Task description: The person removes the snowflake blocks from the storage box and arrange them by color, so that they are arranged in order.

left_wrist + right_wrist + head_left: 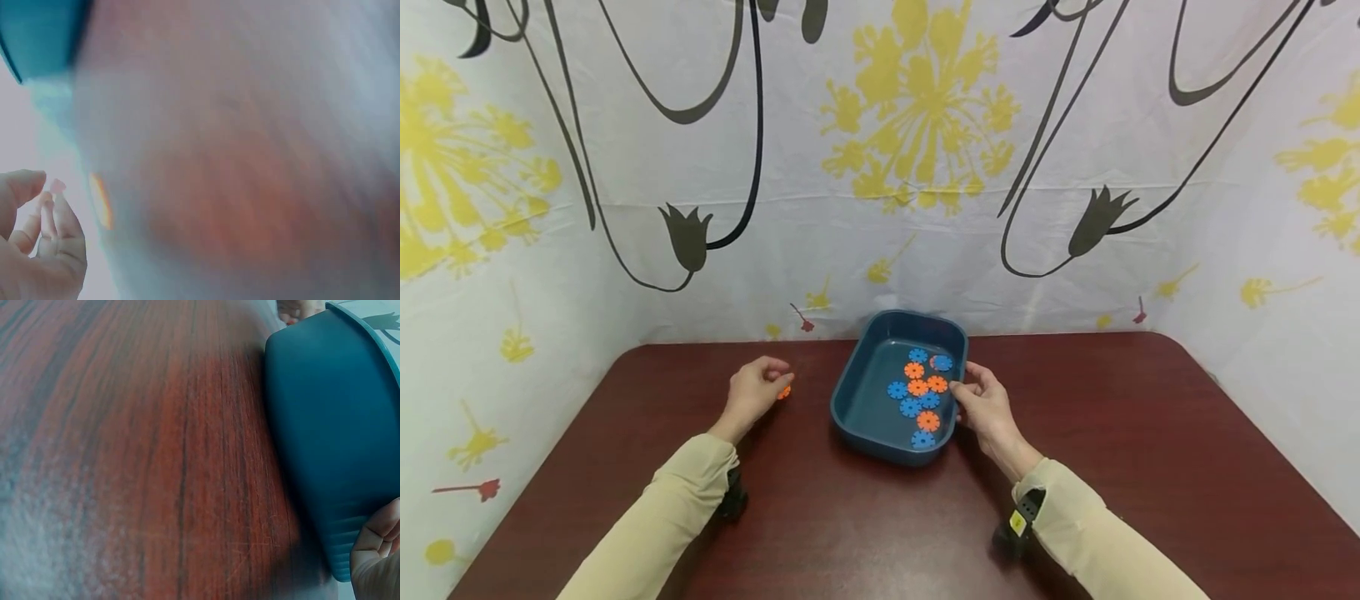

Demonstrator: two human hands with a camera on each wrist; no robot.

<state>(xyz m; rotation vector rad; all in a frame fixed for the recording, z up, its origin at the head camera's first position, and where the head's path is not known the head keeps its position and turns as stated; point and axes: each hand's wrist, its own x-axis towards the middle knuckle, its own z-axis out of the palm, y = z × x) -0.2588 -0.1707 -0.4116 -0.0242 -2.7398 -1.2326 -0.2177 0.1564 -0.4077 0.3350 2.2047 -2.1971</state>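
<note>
A blue plastic basin [859, 417] stands tilted to the right on the table, its right side raised. In it lie several orange and blue notched discs, such as an orange disc [928, 421] and a blue disc [922, 440], gathered toward the right. My right hand [988, 408] grips the right wall, thumb over the rim; the right wrist view shows the hand [378, 556] at the basin's outer side [334, 425]. Left of the basin, my left hand [756, 392] hovers by an orange disc [784, 392], fingers loosely bent; a gap separates them in the left wrist view.
The dark red wooden table [820, 533] has rounded far corners. A white patterned cloth [880, 250] hangs behind it and at both sides. The basin's far end is close to the back edge.
</note>
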